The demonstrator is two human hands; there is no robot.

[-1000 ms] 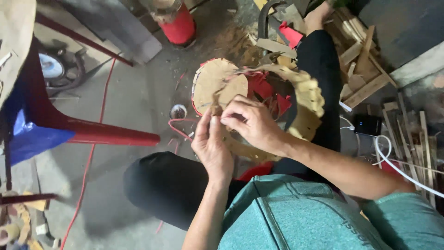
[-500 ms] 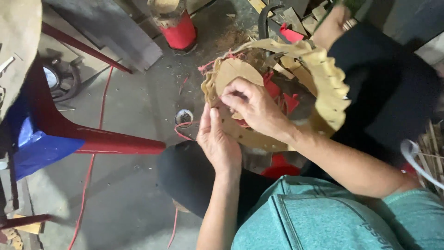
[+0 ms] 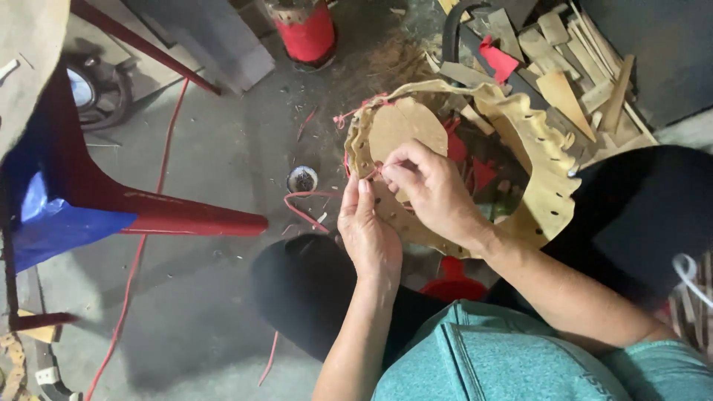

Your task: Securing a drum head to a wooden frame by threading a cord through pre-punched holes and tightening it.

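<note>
A tan leather piece [image 3: 535,148] with punched holes and a scalloped edge rests over my knees, curled into a ring around an oval tan panel [image 3: 405,126]. My right hand [image 3: 431,189] reaches across it and pinches a thin red lace [image 3: 356,178] at the punched rim. My left hand [image 3: 368,234] lies flat against the near side of the leather, fingers together, supporting the rim just below the lace. Loose red lace [image 3: 301,204] trails down to the floor.
A red chair leg [image 3: 186,215] with a blue sheet [image 3: 52,223] juts in from the left. A red cylinder [image 3: 308,30] stands at the top. Leather and wood scraps [image 3: 572,52] pile at the upper right. A small round cup [image 3: 302,178] sits on the concrete floor.
The view has shifted, so the leather piece sits more to the right. My right hand has moved from the middle of the oval panel to the rim holes; the left hand stays beneath it.
</note>
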